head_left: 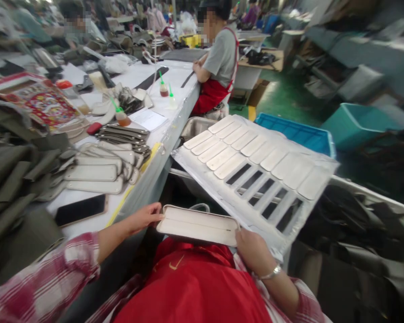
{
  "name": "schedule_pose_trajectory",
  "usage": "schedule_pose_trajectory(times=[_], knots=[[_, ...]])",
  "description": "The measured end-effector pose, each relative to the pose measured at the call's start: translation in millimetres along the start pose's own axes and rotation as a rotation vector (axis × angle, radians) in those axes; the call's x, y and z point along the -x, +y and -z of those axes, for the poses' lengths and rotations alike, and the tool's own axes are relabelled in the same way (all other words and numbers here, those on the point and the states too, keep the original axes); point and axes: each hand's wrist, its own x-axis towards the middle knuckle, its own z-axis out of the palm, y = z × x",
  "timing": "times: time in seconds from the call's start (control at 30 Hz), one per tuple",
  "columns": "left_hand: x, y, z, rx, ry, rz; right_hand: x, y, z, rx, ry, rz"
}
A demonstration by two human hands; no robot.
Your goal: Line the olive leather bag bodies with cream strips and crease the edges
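Observation:
I hold a long pale rounded strip piece (197,224) flat over my lap between both hands. My left hand (143,217) pinches its left end with fingers closed on it. My right hand (252,249) grips its right end, fingers curled under; a bracelet sits on that wrist. Just beyond the piece lies a white die-cut sheet (256,175) tilted across a bin, with several pale strips still in it and several dark empty slots near my right hand.
A white worktable (161,148) on my left carries stacked pale strips (97,172), a dark phone (81,210), glue bottles (121,117) and olive fabric pieces (13,175). A person in a red apron (218,67) works at the far end. Blue crates (296,132) stand on the green floor.

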Motion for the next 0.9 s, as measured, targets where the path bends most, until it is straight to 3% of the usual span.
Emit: schedule_pose_trajectory(times=[0.13,0.23,0.3,0.37,0.4,0.5,0.6,0.67,0.83,0.9], knots=[[-0.4,-6.5,7.6,-0.273,0.041,0.032,2.4,-2.4,11.4,-0.212,-0.055,-0.127],[2.7,-7.5,5.3,-0.7,0.154,-0.069,3.5,-2.0,13.9,-0.262,-0.06,-0.191],[9.1,-3.5,-14.2,-1.008,0.27,-0.236,4.7,-2.4,15.5,-0.306,-0.068,-0.195],[12.8,2.1,-49.3,-1.213,0.301,-0.462,5.3,-2.7,16.9,-0.366,-0.082,-0.188],[11.8,4.8,-70.5,-1.27,0.277,-0.565,5.3,-2.6,17.1,-0.4,-0.09,-0.186],[-1.6,10.8,-130.7,-1.341,0.023,-0.804,4.3,-1.0,14.9,-0.514,-0.124,-0.193],[-17.5,14.1,-163.4,-1.453,-0.144,-0.794,3.6,2.5,7.7,-0.642,-0.181,-0.222],[-22.8,15.4,-167.9,-1.5,-0.182,-0.764,3.6,5.9,1.5,-0.811,-0.239,-0.267],[-23.3,15.1,-160.3,-1.491,-0.208,-0.751,3.9,15.6,-8.9,-1.617,-0.334,-0.486],[-23.8,13.3,-159.2,-1.471,-0.193,-0.757,3.6,17.4,-9.2,-1.579,-0.306,-0.516]])
